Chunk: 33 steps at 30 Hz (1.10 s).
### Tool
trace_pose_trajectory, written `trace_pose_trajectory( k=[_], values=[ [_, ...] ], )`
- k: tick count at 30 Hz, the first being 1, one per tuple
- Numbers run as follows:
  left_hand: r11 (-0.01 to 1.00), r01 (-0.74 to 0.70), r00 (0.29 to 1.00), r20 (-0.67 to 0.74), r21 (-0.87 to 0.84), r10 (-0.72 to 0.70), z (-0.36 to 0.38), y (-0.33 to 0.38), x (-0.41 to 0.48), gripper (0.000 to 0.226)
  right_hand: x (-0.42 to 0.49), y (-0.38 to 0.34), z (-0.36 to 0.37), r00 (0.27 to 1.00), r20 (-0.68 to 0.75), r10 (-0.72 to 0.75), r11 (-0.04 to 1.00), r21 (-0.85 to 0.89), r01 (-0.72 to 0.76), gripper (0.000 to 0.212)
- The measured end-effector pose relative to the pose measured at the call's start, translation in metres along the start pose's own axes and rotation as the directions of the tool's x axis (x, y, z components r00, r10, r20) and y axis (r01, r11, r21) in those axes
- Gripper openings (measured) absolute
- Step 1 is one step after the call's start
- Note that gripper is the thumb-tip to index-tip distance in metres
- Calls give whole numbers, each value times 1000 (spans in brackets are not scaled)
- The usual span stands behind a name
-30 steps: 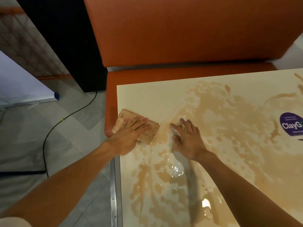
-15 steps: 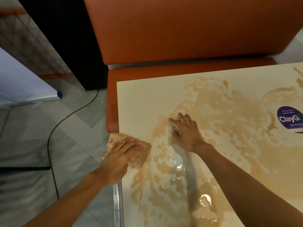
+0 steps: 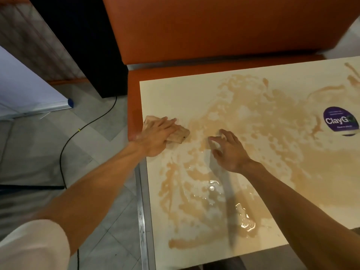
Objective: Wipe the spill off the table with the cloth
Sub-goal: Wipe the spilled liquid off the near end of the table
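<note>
Little is judged done: the thin beige-brown liquid spill [image 3: 263,137] is spread over most of the glossy cream rectangular surface [image 3: 175,94]. The folded tan cloth [image 3: 179,134] is pressed flat at the surface's left edge, middle left of the frame, under the straight fingers of the left hand [image 3: 155,134]. The right hand [image 3: 228,152] is rested just right of the cloth on the wet patch, fingers spread and loosely bent, nothing seemingly held. A round purple sticker [image 3: 340,120] at the frame's right edge must be wiped over, and an orange padded bench [image 3: 214,26] is seen above.
</note>
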<state>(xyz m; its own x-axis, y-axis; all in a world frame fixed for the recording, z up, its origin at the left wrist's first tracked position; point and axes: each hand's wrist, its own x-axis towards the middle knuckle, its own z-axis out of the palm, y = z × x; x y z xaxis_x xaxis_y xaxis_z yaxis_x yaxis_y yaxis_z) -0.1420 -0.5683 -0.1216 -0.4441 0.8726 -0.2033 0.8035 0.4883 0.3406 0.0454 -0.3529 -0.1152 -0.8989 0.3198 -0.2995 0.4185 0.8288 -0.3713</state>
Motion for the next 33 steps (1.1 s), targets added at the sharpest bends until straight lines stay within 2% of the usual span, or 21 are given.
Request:
trace_pose_trajectory(
  k=[2,4,12,20,26,33],
  values=[
    [1000,20,998,60,2,-20,17,-1,-7,76,-3,2,3,999,29,13,1000,-24,-13,52],
    [999,38,999,21,-24,-37,25,1,-15,81,-4,3,6,999,46,19,999,-35,-17,55],
    [993,119,993,20,-20,-118,34,15,-46,76,-4,7,7,998,63,20,1000,-23,-18,56],
    [963,270,962,-34,-14,-270,48,56,-95,77,-2,8,8,998,69,13,999,-33,-11,56],
    [940,324,938,-94,-106,-334,62,84,-126,75,-3,6,6,998,70,9,997,-74,-4,56],
    [920,345,927,-86,-186,-365,79,100,-149,72,-6,6,7,998,62,-14,997,-70,19,55]
  ],
)
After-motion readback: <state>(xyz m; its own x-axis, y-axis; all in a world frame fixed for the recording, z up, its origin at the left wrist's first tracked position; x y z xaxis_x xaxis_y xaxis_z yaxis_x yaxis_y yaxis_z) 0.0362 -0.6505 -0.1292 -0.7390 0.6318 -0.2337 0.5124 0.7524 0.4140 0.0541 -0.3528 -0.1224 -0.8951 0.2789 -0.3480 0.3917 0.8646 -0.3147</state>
